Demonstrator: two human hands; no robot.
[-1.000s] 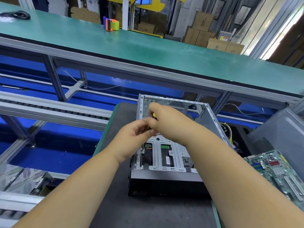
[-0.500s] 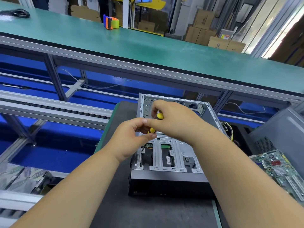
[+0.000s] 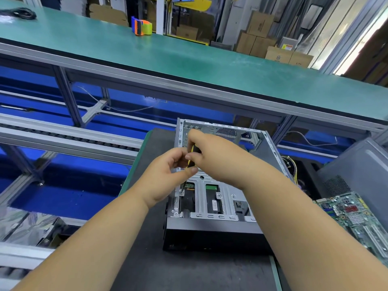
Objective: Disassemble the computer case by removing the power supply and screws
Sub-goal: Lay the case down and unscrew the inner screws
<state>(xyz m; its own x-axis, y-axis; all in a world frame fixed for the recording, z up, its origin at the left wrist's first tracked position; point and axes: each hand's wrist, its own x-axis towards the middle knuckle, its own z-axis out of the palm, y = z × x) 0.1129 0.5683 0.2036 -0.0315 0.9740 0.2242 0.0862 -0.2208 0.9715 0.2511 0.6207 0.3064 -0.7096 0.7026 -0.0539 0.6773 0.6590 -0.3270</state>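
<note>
An open silver computer case (image 3: 270, 148) with a black front lies on a dark mat (image 3: 155, 265) in the middle. My right hand (image 3: 218, 156) is wrapped around the black-and-yellow handle of a screwdriver (image 3: 191, 159), held over the case's left side. Its thin shaft runs down to a screw (image 3: 181, 193) on the left of the metal drive bracket (image 3: 227, 189). My left hand (image 3: 168, 175) pinches the screwdriver's lower handle from the left. Both hands hide most of the tool.
A bare green motherboard (image 3: 361, 219) lies at the right, beside a grey case panel (image 3: 357, 169) and loose yellow wires (image 3: 290, 164). A long green bench (image 3: 189, 59) with a tape dispenser (image 3: 141, 27) runs behind. Conveyor rails (image 3: 63, 139) sit at the left.
Both hands have stayed over the case's left side, shifting their grip slightly around the screwdriver handle. The yellow handle end seen half a second ago is now mostly covered.
</note>
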